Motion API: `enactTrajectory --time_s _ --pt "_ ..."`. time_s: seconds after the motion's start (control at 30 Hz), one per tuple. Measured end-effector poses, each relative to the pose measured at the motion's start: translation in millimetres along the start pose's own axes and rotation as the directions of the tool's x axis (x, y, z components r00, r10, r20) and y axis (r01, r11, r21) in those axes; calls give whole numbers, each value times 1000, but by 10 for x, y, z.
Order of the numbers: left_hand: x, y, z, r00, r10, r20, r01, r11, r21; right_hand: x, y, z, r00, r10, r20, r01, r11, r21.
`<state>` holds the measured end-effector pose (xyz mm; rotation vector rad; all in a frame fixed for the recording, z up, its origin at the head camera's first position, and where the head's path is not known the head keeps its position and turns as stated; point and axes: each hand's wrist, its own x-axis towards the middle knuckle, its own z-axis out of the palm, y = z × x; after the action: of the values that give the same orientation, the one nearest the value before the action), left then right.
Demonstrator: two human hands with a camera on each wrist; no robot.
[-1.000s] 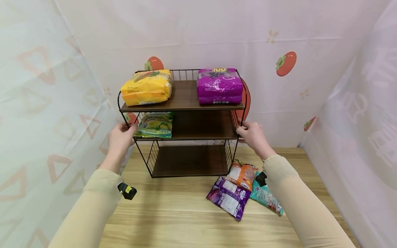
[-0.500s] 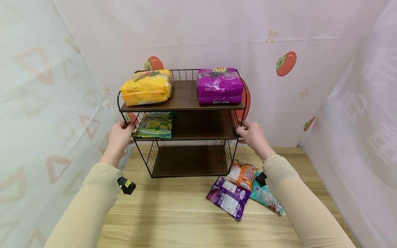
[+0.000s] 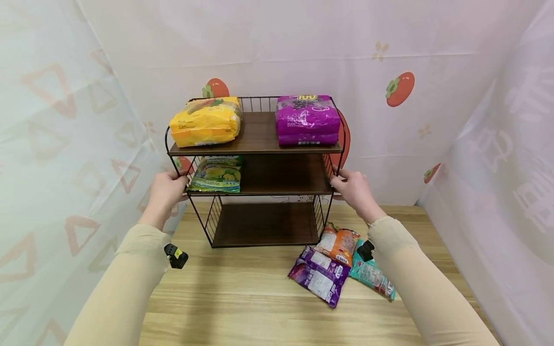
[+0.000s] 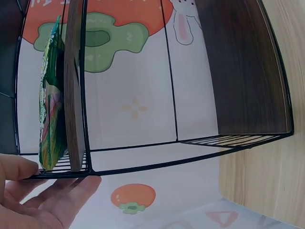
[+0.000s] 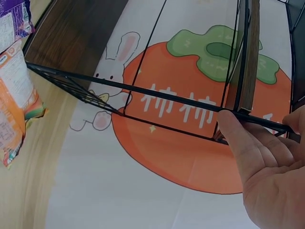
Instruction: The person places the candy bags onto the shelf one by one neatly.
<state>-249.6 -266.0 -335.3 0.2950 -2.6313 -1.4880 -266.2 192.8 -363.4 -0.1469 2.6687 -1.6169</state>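
Note:
A three-tier rack [image 3: 277,150] with dark wood shelves and black wire sides stands upright on the table in the head view. My left hand [image 3: 166,193] grips its left side frame at middle-shelf height; in the left wrist view, thumb and fingers [image 4: 71,202] lie on either side of the wire. On the opposite side, my right hand [image 3: 354,191] holds the frame at about the same height, its thumb and fingers [image 5: 238,143] around the black bar in the right wrist view. A green-yellow snack bag [image 3: 216,175] lies on the middle shelf, near my left hand.
The top shelf carries a yellow package [image 3: 205,122] at left and a purple package [image 3: 307,121] at right. Purple [image 3: 320,276], orange [image 3: 339,244] and teal [image 3: 371,273] snack bags lie on the wooden table [image 3: 242,302], right of the rack's front. Patterned cloth walls [image 3: 277,53] surround it.
My left hand and forearm have shifted slightly, a little outward and up, while still on the frame. The right hand, rack and bags look practically unmoved.

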Motion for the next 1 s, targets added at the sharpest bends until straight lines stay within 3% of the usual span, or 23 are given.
enactTrajectory --time_s 0.6,1.0 --pt "-9 -27 -29 998 10 55 -15 995 98 -43 147 -39 997 -61 35 63 997 -41" --pt "-25 -20 -36 999 15 50 -21 991 132 -178 653 -34 988 -97 122 111 988 -110"
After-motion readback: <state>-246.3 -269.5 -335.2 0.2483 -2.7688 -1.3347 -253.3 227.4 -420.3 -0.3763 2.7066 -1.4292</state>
